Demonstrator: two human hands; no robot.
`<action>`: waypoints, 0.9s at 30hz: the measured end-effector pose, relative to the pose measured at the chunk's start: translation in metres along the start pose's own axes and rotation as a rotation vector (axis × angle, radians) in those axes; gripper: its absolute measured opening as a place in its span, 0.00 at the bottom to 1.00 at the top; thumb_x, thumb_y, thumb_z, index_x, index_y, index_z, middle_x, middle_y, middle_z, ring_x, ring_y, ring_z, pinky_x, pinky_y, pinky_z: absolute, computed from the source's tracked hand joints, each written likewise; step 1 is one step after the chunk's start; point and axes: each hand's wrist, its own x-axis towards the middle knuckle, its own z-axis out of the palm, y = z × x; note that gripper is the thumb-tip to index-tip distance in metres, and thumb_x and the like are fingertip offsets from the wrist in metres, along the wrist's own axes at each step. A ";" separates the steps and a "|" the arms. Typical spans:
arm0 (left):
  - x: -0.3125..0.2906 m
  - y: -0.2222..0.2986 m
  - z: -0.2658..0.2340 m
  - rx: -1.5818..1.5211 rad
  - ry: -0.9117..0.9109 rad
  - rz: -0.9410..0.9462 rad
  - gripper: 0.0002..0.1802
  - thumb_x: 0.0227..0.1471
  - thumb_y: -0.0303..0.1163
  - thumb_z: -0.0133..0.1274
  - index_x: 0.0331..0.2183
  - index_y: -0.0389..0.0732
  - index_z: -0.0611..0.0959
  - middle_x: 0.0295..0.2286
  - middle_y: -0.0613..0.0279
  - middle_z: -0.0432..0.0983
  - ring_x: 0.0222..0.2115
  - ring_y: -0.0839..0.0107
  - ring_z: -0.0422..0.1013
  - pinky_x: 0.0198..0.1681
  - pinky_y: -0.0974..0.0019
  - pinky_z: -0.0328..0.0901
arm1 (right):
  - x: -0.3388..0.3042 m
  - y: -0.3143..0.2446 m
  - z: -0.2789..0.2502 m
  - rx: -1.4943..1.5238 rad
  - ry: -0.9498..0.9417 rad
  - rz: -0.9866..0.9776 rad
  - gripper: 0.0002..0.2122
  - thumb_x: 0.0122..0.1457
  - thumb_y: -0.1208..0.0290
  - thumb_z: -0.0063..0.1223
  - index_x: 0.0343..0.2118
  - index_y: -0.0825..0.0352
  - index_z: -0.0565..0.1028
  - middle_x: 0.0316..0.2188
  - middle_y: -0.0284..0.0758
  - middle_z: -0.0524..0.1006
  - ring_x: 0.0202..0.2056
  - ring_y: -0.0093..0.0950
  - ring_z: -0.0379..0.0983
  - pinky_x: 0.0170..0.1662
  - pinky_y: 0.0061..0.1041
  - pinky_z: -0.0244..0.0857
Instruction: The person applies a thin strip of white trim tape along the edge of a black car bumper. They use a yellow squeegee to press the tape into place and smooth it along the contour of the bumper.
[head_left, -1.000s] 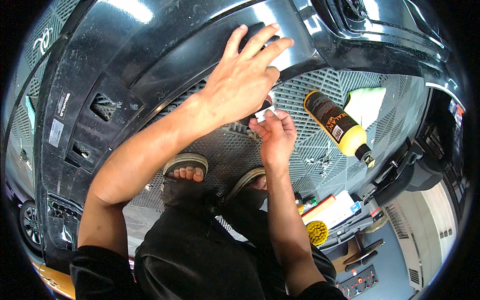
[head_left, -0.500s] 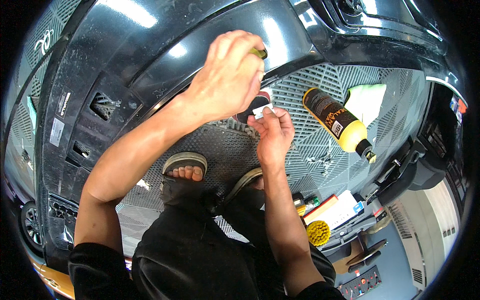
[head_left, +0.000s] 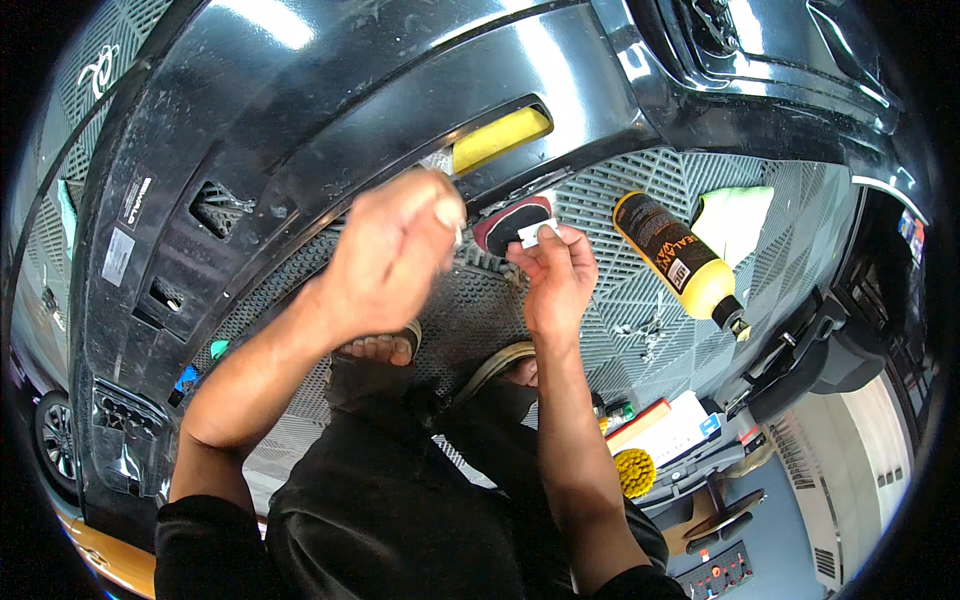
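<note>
A glossy black car body panel point(head_left: 330, 100) curves across the upper view, with a long narrow slot in it. Inside the slot lies a smooth yellow strip point(head_left: 500, 138), and a small whitish, crinkled bit point(head_left: 438, 160) shows at its left end. My left hand point(head_left: 395, 250), blurred, is closed just below the slot's left end; a tiny pale speck shows at its fingers. My right hand point(head_left: 558, 275) pinches a small white card-like piece point(head_left: 537, 234) between thumb and fingers. Behind that piece is a rounded dark red and black thing point(head_left: 500, 226) with a pale line.
A black-and-yellow bottle point(head_left: 683, 262) lies on the grey grid floor point(head_left: 600, 350), beside a pale green cloth point(head_left: 735, 225). Lower right are a round yellow brush point(head_left: 635, 472) and a cart point(head_left: 690, 445) with supplies. My sandalled feet stand below the panel.
My left hand has drawn back from the slot, down and to the left, uncovering the yellow strip. My right hand still pinches the white piece. The whole view has shifted slightly.
</note>
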 end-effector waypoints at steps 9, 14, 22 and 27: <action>-0.051 -0.017 0.041 0.040 -0.307 -0.083 0.06 0.59 0.27 0.65 0.39 0.37 0.88 0.40 0.51 0.84 0.40 0.53 0.83 0.44 0.54 0.77 | 0.005 -0.022 -0.014 -0.043 -0.028 -0.031 0.03 0.68 0.77 0.60 0.40 0.68 0.76 0.33 0.36 0.82 0.26 0.30 0.83 0.30 0.27 0.79; -0.048 -0.023 0.047 0.162 -0.339 -0.188 0.08 0.57 0.31 0.69 0.36 0.39 0.88 0.36 0.53 0.85 0.37 0.54 0.83 0.42 0.55 0.77 | -0.003 -0.043 -0.026 -0.199 -0.063 -0.097 0.03 0.69 0.77 0.61 0.42 0.67 0.77 0.32 0.31 0.81 0.27 0.22 0.79 0.32 0.24 0.78; -0.050 -0.020 0.048 0.456 -0.228 0.100 0.12 0.54 0.35 0.71 0.37 0.40 0.88 0.34 0.57 0.82 0.36 0.56 0.78 0.43 0.54 0.73 | -0.026 -0.069 -0.012 -0.479 -0.205 -0.200 0.05 0.69 0.76 0.62 0.43 0.68 0.78 0.33 0.29 0.81 0.30 0.17 0.76 0.37 0.19 0.74; -0.023 -0.012 0.035 0.745 -0.012 0.129 0.29 0.50 0.34 0.71 0.55 0.43 0.84 0.51 0.58 0.74 0.51 0.56 0.69 0.55 0.49 0.62 | -0.029 -0.069 -0.014 -0.556 -0.206 -0.210 0.06 0.70 0.74 0.61 0.45 0.69 0.78 0.32 0.30 0.81 0.30 0.20 0.76 0.36 0.21 0.73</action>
